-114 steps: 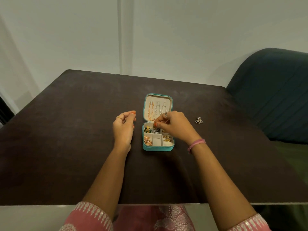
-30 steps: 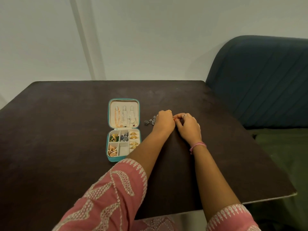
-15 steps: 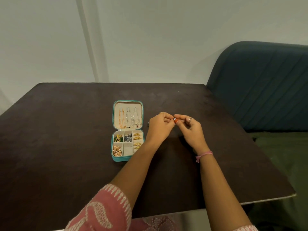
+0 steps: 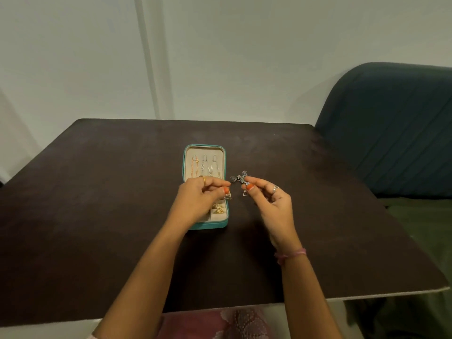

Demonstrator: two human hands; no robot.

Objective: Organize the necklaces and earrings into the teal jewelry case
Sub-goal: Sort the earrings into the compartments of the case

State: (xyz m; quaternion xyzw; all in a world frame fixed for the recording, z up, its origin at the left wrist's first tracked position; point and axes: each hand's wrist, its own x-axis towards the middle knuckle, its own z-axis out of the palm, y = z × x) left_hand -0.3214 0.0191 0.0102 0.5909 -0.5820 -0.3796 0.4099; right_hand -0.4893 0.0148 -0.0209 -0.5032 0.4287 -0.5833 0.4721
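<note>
Dim, even indoor light with a greenish cast and no clear source. The dark surface takes a faint pale sheen toward its far side, with no hard glare. Soft shadows lie on it beneath the forearms. Wide-angle distortion bends its edges and the wall lines. Detail is soft throughout, and small objects lack sharpness.

A dark brown table with a matte, slightly dusty top fills the middle of the view, its near edge pale. Behind it rises a plain, pale grey-green wall with a vertical ridge left of centre. At the right stands a dark teal sofa with stitched channels, its seat olive green. The light is soft and dim.
</note>
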